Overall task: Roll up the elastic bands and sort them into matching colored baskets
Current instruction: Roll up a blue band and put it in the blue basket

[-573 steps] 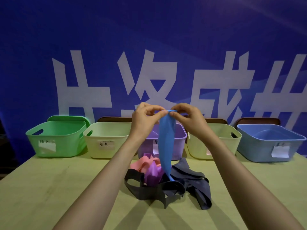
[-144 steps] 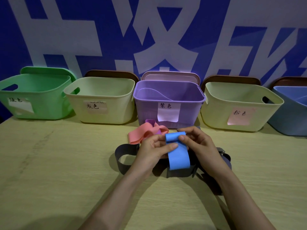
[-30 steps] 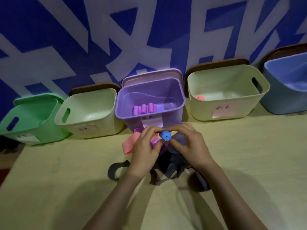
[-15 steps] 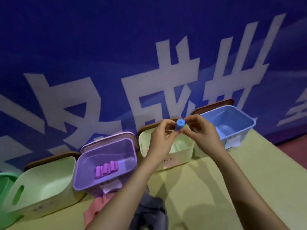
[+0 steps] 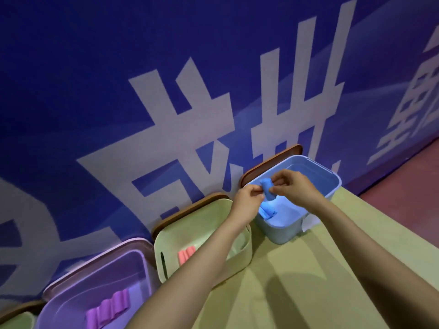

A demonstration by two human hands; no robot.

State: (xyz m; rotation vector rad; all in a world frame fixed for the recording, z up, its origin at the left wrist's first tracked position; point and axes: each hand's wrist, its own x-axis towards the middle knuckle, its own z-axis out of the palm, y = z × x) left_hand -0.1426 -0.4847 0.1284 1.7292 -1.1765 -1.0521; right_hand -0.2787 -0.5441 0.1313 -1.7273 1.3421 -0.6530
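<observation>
A rolled blue elastic band (image 5: 267,189) hangs in the air over the blue basket (image 5: 331,184) at the right end of the row. My left hand (image 5: 248,200) pinches the roll from the left, and my right hand (image 5: 293,186) pinches it from the right. Inside the blue basket lie other blue rolls (image 5: 267,212) near its front left corner. The loose band pile is out of view.
Left of the blue basket stands a pale yellow-green basket (image 5: 166,243) holding pink rolls (image 5: 186,255), then a purple basket (image 5: 59,307) with several purple rolls (image 5: 107,311). A blue banner wall rises close behind. Bare tabletop (image 5: 308,281) spreads under my forearms.
Both hands carried the blue roll further right, from above the pale yellow-green basket to above the blue basket. The view swung right, so the band pile left the frame.
</observation>
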